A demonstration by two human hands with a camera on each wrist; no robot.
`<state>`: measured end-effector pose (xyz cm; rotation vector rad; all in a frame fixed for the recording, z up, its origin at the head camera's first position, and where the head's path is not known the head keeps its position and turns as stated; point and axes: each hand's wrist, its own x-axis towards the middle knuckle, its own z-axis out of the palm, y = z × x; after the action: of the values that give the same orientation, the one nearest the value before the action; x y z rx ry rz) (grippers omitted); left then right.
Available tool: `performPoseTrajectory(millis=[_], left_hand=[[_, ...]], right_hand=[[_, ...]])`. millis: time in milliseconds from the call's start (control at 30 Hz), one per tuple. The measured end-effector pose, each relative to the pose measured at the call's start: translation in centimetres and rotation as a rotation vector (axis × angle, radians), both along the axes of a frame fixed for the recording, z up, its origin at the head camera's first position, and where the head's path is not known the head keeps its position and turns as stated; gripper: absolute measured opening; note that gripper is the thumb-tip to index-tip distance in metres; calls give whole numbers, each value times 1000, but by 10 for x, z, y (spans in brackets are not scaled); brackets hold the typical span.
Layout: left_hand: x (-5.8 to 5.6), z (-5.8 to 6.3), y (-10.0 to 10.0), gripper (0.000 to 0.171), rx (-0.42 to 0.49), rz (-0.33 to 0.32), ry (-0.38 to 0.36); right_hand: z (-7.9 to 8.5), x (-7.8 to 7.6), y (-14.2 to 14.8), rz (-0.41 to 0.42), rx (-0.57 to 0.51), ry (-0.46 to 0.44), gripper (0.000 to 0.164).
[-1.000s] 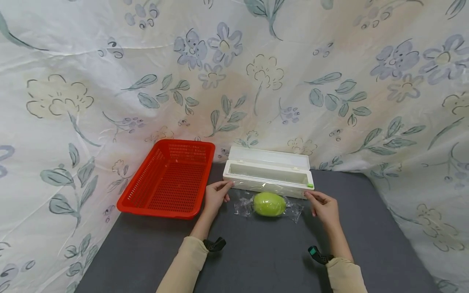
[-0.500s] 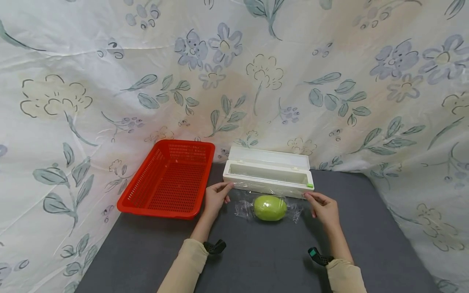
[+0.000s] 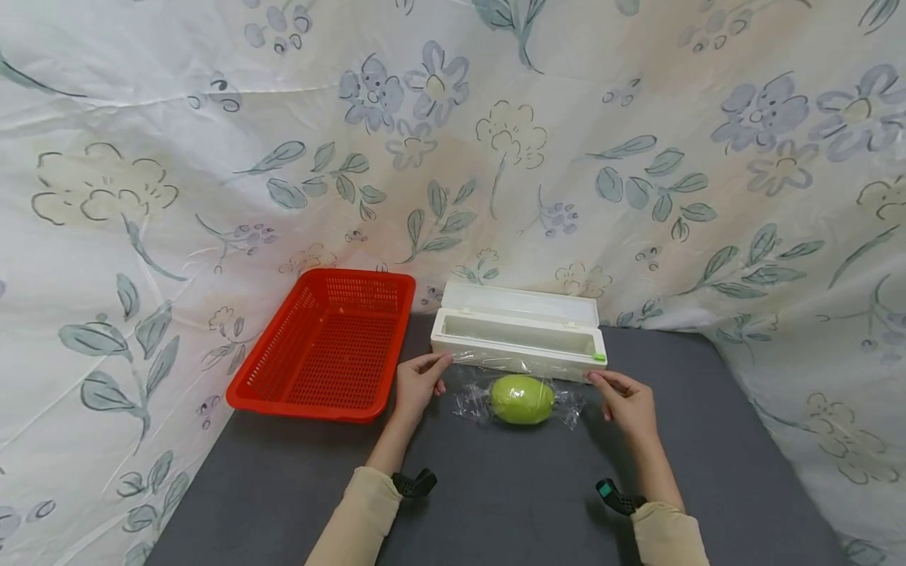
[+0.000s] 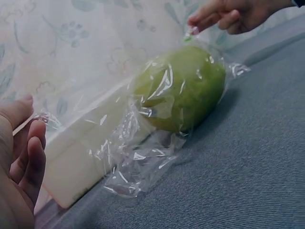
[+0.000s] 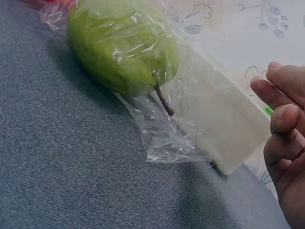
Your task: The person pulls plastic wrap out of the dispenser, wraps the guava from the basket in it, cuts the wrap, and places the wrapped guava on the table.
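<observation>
A green fruit (image 3: 522, 399) with a brown stem (image 5: 164, 100) lies on its side in clear cling film, whose crinkled ends (image 4: 143, 167) spread over the table. Behind it stands a long white cling film box (image 3: 517, 338), lid raised. My left hand (image 3: 419, 384) pinches the film between thumb and forefinger by the box's front left corner. At the front right corner, the thumb and fingertips of my right hand (image 3: 626, 401) pinch the film's other side. Between both hands the film stretches along the box front and over the fruit.
A red plastic basket (image 3: 322, 413) with slotted walls stands left of the box, close to my left forearm. A small green slider (image 3: 598, 358) sits on the box's right end. A floral curtain (image 3: 453, 157) hangs behind the grey table (image 3: 524, 503).
The fruit in its film has rolled slightly toward me and then a little back. Both hands keep their hold on the film, nearly in place.
</observation>
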<state>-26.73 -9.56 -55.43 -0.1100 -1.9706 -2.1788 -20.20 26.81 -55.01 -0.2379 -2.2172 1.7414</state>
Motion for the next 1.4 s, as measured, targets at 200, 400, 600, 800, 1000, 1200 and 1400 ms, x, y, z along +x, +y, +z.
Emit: performPoseTrajectory(millis=[200,400,600,800,1000,1200,1400], left_hand=[[9,0,-3,24,6,2,36],[20,-2,-8,24,4,-3,31],[26,-5,-9,22,-8,-20,16],[30,-8,-11,20,-14,-39,12],[32,-8,-13,20,-13,-53,6],[37,-8,-15,21,-11,-81,-7],[40,-11,-19,24,-39,-103,-43]], right_hand=[[3,6,4,24,-28,28,35],[3,15,6,14,22,21,36],[1,20,6,3,57,13,37],[-1,26,7,16,49,12,33],[-3,30,10,42,73,13,31],[-10,34,16,75,115,-13,31],[-17,37,21,112,145,-35,30]])
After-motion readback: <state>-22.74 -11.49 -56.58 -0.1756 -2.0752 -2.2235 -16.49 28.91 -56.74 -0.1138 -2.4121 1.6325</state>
